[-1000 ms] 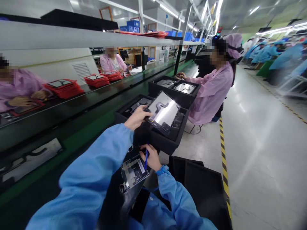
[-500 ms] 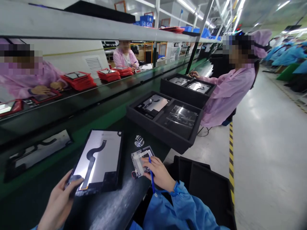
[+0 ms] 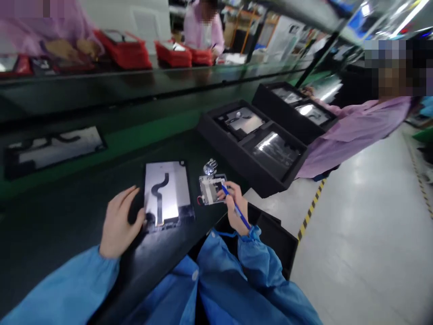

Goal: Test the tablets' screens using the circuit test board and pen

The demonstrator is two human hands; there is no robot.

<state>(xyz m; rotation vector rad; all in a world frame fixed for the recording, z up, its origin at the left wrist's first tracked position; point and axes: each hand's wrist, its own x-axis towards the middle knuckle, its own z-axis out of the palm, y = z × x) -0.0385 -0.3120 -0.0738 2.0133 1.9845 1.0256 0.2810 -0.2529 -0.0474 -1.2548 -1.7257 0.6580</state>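
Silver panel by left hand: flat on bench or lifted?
Flat: silver panel lies on the dark bench, no gap showing; left hand beside it.

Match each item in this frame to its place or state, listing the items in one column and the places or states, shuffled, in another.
Items:
1. left hand
2. right hand
3. black two-compartment tray
4. red stacks

Places or states:
A. across the line, on the far bench
B. at the edge of the silver panel
C. gripping a blue pen
D. holding panels

Pairs: 1-B, 2-C, 3-D, 4-A

My silver panel point(image 3: 165, 194) with black S-shaped strip lying flat, taped board point(image 3: 210, 189) just beside it, blue pen point(image 3: 242, 216) tilted above
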